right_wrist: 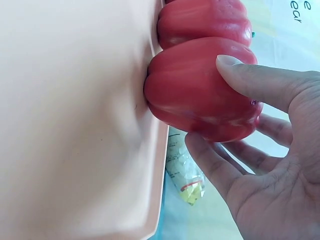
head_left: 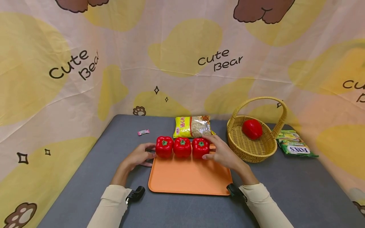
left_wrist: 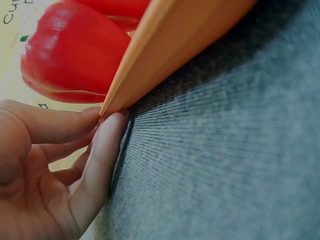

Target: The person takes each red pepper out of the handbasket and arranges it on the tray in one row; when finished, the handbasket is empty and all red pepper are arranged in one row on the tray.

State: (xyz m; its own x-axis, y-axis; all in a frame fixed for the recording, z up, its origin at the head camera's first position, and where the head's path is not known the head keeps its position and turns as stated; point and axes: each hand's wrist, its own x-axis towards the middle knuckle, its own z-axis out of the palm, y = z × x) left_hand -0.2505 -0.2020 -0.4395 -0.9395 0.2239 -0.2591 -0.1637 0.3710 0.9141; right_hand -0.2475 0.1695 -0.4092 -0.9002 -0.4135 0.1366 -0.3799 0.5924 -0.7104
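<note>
Three red bell peppers stand in a row along the far side of an orange tray (head_left: 189,180): a left one (head_left: 164,151), a middle one (head_left: 182,151) and a right one (head_left: 198,150). With thumb and forefinger, my left hand (head_left: 140,155) pinches the tray's left edge, beside the left pepper; the left wrist view shows the thumb (left_wrist: 65,122) at the rim and the forefinger below. My right hand (head_left: 223,152) holds the right pepper from its outer side. In the right wrist view its thumb (right_wrist: 260,80) lies on one side of that pepper (right_wrist: 200,90), the fingers around the other.
Behind the peppers lies a yellow and clear food bag (head_left: 192,126). A wicker basket (head_left: 253,151) with a tall handle holds another red pepper (head_left: 252,129). Right of it lies a green FOX'S packet (head_left: 296,145). A small pink wrapped candy (head_left: 143,132) sits at the back left.
</note>
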